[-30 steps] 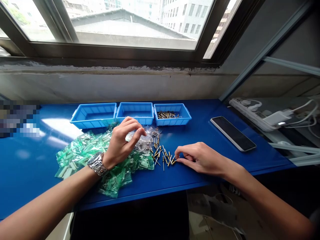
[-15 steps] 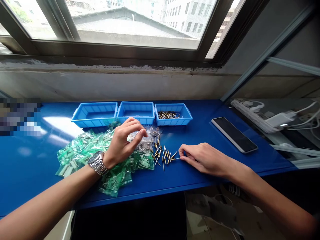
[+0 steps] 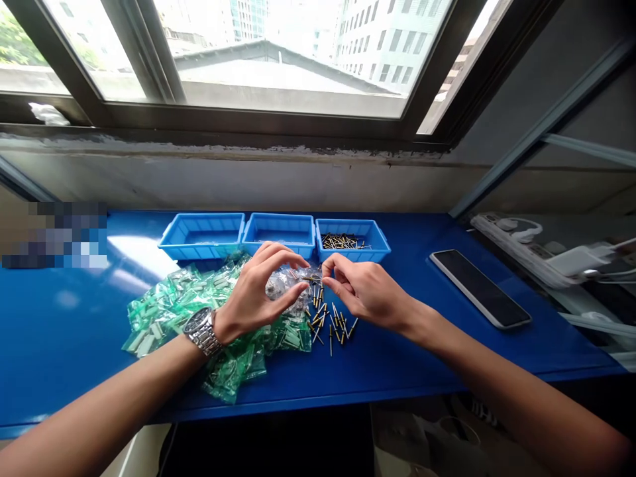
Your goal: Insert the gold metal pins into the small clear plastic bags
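Note:
My right hand [image 3: 365, 291] is closed in a pinch on the pin of a pop rivet [image 3: 311, 278], whose brass-coloured end points left. My left hand [image 3: 265, 285], a metal watch on its wrist, is open around that end, thumb and fingers apart. Below the hands, several loose pop rivets [image 3: 331, 322] with silver pins lie on the blue table [image 3: 387, 364]. Under and beside my left hand spreads a heap of green plastic bags [image 3: 173, 301] with pale pieces inside. Clear plastic bags [image 3: 293, 291] lie partly hidden behind my left fingers.
Along the back stand a left blue bin [image 3: 209, 250], a middle blue bin [image 3: 278, 222] and a right blue bin [image 3: 358, 255] holding many rivets. A phone [image 3: 479, 288] lies to the right, near a power strip [image 3: 521, 252] with chargers. A window is behind the table.
My right hand has lifted the pop rivet from the loose pile and brought it up and left, close to my left hand. My left hand has opened wider. The view has shifted slightly.

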Available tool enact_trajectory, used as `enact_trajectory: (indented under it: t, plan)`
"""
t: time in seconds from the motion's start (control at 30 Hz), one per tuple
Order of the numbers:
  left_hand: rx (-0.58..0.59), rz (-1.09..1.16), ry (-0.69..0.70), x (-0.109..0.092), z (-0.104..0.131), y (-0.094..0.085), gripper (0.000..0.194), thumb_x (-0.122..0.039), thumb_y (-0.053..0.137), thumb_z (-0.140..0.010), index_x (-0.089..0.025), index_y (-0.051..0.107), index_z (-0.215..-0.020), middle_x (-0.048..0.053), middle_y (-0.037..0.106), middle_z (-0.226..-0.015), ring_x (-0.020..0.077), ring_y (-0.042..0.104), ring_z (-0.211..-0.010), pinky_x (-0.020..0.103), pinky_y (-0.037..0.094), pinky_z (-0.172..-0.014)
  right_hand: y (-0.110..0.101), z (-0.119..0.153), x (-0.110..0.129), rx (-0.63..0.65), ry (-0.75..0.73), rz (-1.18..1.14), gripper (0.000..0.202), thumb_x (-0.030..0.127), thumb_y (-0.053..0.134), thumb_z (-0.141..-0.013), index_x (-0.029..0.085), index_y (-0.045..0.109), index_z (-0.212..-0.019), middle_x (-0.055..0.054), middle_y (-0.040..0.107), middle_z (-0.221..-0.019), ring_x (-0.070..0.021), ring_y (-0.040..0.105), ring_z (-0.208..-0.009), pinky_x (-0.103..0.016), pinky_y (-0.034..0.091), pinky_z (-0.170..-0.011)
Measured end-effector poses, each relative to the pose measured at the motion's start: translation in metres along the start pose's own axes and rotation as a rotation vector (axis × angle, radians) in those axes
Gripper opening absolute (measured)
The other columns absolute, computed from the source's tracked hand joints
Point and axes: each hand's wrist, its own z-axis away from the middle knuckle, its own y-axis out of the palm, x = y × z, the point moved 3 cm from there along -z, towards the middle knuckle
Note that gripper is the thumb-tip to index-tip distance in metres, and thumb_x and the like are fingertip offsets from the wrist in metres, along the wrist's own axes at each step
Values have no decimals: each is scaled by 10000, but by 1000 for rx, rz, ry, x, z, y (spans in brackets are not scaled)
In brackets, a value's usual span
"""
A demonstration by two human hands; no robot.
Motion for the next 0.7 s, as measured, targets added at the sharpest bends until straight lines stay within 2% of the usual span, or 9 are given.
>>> enact_trajectory:
  t: [0.23, 0.43, 0.7]
  plan:
    - [-92, -56, 22, 3, 0, -3, 74, -192, 728, -919, -164, 686, -972, 41, 704, -937, 189, 609, -904, 353, 515, -802, 5, -23, 1, 11, -49, 35, 126, 268, 510, -1032, 153, 561, -1021, 40, 540, -634, -98, 451, -498, -251, 304, -505]
    - [-161, -43, -7, 3, 0, -8, 55, -177, 732, -919, -172, 692, -957, 38, 703, -929, 183, 621, -903, 351, 533, -808, 8, -35, 3, -10, -74, -100, 118, 261, 554, -1006, 147, 574, -1028, 61, 506, -623, -82, 431, -506, -242, 324, -517]
    - [-160, -41, -55, 9, 0, -8, 66, -230, 725, -935, -186, 703, -980, 39, 699, -943, 181, 633, -905, 350, 547, -806, 19, -32, -1, -273, -146, -202, 83, 242, 625, -957, 162, 648, -966, 83, 433, -589, -61, 390, -478, -227, 351, -502]
